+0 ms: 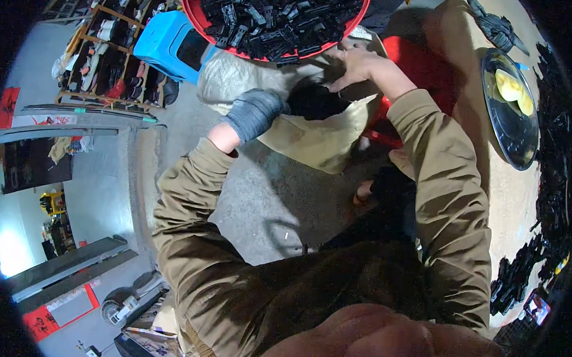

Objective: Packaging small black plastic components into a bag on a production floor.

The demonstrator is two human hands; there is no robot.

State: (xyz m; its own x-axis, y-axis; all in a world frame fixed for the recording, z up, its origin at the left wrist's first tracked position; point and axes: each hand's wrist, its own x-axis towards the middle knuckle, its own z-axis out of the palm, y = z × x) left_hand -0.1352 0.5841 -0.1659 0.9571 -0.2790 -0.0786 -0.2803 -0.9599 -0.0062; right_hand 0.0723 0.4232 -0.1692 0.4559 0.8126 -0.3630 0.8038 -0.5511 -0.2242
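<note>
A pale woven sack [322, 142] stands in front of me with its mouth open and a dark inside. My left hand [255, 114], in a grey glove, is closed on the sack's left rim. My bare right hand [359, 66] reaches to the far right side of the mouth, fingers and thumb spread, close under a red basin [199, 25]. Whether its fingertips touch the sack or the basin is hard to make out. Many small black plastic parts [273, 17] fill the basin, which sits at the sack's far edge.
A blue plastic stool [171, 45] and a shoe rack [108, 53] stand at the far left. Right of the sack is a red object [422, 70]. The right-hand table [505, 205] bears a dark plate [511, 133] with yellow pieces, a dark cloth [496, 28] and more black parts [516, 274].
</note>
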